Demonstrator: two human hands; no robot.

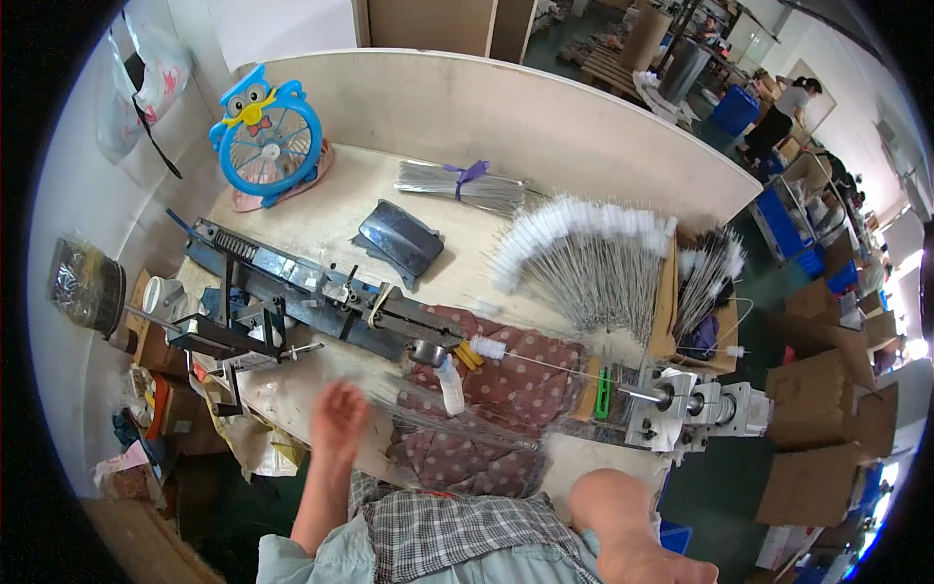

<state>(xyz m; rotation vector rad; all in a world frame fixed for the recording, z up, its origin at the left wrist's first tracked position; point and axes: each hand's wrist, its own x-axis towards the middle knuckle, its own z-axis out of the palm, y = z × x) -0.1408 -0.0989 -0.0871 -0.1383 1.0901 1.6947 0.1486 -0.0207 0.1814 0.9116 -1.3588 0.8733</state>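
Observation:
My left hand point(341, 420) is raised over the table's front edge, slightly blurred, its fingers loosely bent and apart with nothing visible in them. Beside it a bundle of thin metal wires point(457, 423) lies across the front of the table. My right hand point(676, 569) is low at the picture's bottom right, its fingers mostly cut off. Between the long metal machine point(321, 292) and the spindle unit point(696, 404) stretches a thin wire with a white bristle head point(486, 347), like a bottle brush. A small white bottle point(449, 386) stands below that head.
Many finished-looking white wire brushes point(584, 253) lie fanned at the back right, beside a cardboard box point(664, 307). A tied wire bundle point(467, 185), a dark plastic-wrapped packet point(401, 238) and a blue fan point(269, 151) sit behind the machine. A green-handled cutter point(602, 394) lies near the spindle.

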